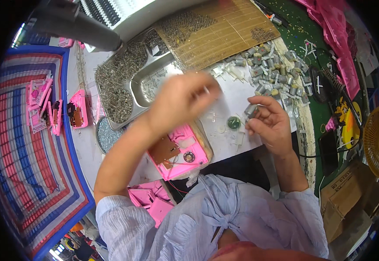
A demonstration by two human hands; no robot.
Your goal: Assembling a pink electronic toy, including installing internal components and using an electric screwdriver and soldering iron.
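My right hand (270, 124) pinches a small silvery cylindrical motor (251, 110) between thumb and fingers. My left hand (188, 95) is smeared by motion above the table, its fingers curled together around a small white piece (206, 90) too blurred to name. Under my left forearm lies an open pink plastic casing (198, 157), partly covered by the arm. Inside it are a brown board (163, 150), a round metal part (189, 156) and thin wires. Beside my right hand is a small round container of green stuff (233, 122).
A metal tray (135, 93) holds heaps of small screws, with a brown cardboard sheet (215, 35) next to it. Many motors (281, 74) are piled at the far right. A striped basket (74, 174) with pink parts stands left; pink casings (154, 202) lie near my lap.
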